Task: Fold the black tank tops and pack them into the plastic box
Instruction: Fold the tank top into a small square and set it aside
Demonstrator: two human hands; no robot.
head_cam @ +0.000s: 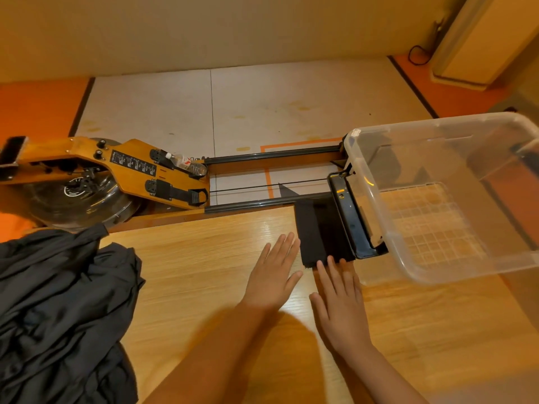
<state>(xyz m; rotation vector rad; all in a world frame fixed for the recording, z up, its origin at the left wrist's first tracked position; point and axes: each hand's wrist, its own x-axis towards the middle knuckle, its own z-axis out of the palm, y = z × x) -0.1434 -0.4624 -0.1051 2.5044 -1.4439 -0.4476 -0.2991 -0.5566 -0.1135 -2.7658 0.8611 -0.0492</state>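
Folded tank top (320, 228) — plastic box (472, 268) near.

Two hands (272, 275) (341, 304), one folded top (318, 231), one plastic box (481, 266)

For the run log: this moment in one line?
left hand open; right hand open, at folded tank top; plastic box right; unfolded pile left

Both hands lie flat with straight fingers on the wooden surface (204, 287). The left hand (274, 272) is just beside a folded black tank top (318, 231), and the right hand (341, 304) has its fingertips at the top's near edge. The clear plastic box (379, 217) stands to the right of the right hand. A heap of black tank tops (58, 301) lies well to the left of the left hand.
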